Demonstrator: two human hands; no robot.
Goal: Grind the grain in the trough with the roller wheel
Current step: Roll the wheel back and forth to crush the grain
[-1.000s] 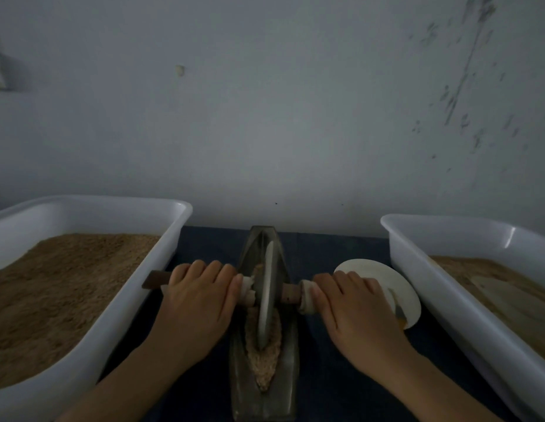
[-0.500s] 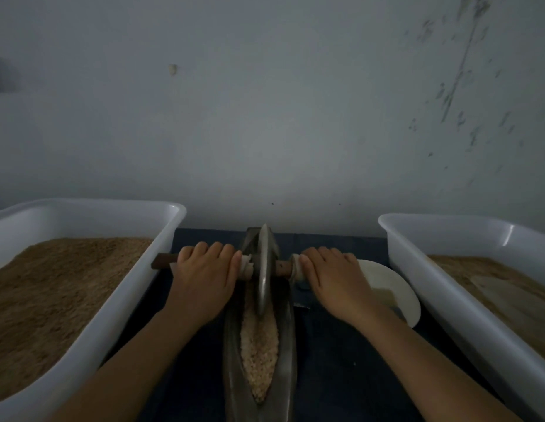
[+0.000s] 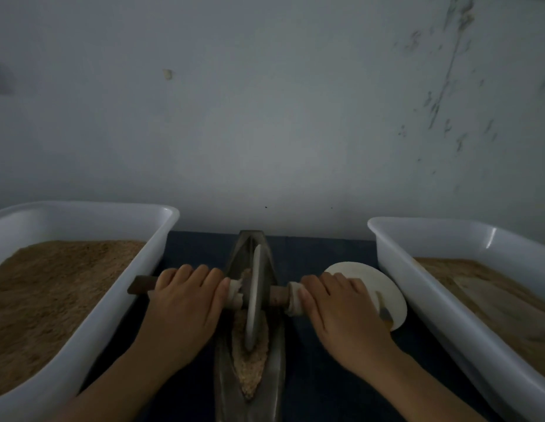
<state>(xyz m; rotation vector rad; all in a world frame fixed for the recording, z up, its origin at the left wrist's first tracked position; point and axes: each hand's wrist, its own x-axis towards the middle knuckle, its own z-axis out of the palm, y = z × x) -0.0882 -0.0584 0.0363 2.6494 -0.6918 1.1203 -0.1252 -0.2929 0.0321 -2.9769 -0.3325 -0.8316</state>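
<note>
Nearest the camera, the narrow metal trough point(image 3: 277, 370) runs lengthwise away from the person on a dark blue surface point(image 3: 323, 388), its near end cut off by the bottom edge of the view. Pale crushed grain point(image 3: 249, 370) lies along the bottom of its groove, thickest in the near half. The roller wheel point(image 3: 254, 296) stands upright on edge in the groove about midway along the trough, its lower rim pressed into the grain. A wooden axle point(image 3: 278, 294) passes through the wheel crosswise, with pale wrapping on both sides of the disc. The left hand point(image 3: 186, 303) lies over the axle to the left of the wheel, fingers curled down over it in a closed grip; the bare brown end of the axle sticks out past the knuckles toward the left tub. The right hand point(image 3: 341, 309) covers the axle on the right side in the same way, its grip also wrapped around the shaft. Just beyond the right hand a white plate point(image 3: 383, 284) sits on the surface, with a small utensil resting on its near edge. A white plastic tub point(image 3: 112, 300) stands to the left, filled high with brown ground meal, and a second white tub point(image 3: 417, 284) on the right holds a lower layer of similar material. Behind everything rises a pale grey wall point(image 3: 265, 117), scuffed with dark marks toward the upper right.
</note>
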